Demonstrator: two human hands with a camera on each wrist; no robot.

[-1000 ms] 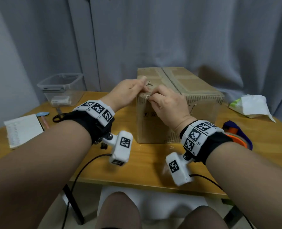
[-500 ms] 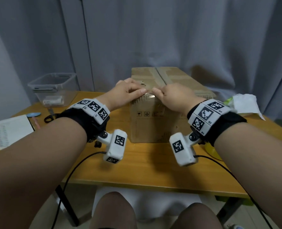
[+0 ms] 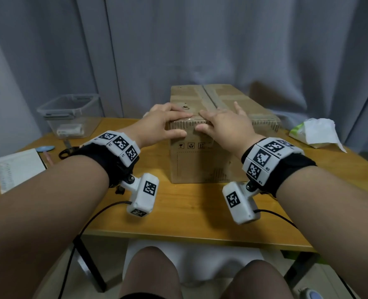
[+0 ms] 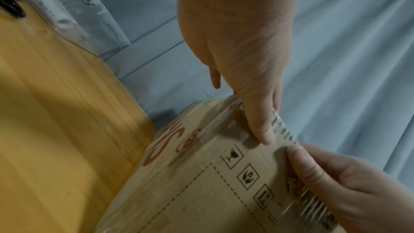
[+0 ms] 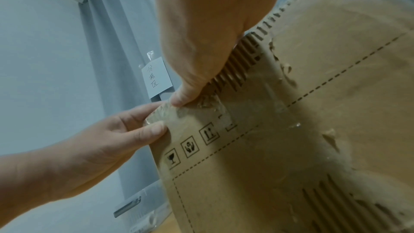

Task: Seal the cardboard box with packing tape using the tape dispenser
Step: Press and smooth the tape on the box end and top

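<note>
The cardboard box (image 3: pixel 200 165) stands on the wooden table (image 3: pixel 189 214), with brown tape along its top seam. A strip of clear tape (image 3: pixel 197 119) wraps over its near top edge. My left hand (image 3: pixel 178 124) and right hand (image 3: pixel 209 124) lie side by side on that edge. Their fingers are flat on the top and their thumbs on the front face. In the left wrist view my left thumb (image 4: pixel 262 130) presses the shiny tape (image 4: pixel 215 127). In the right wrist view my right thumb (image 5: pixel 183 96) presses the box corner (image 5: pixel 192 112). The tape dispenser is out of sight.
A clear plastic bin (image 3: pixel 71 113) stands at the back left. A notebook (image 3: pixel 17 167) and scissors (image 3: pixel 66 149) lie at the left. A white wrapper (image 3: pixel 316 132) lies at the right. A grey curtain hangs close behind the box.
Both hands went from picking at the tape on the near edge to lying flat over it. The right hand moved up onto the top. The dispenser at the right is no longer in view.
</note>
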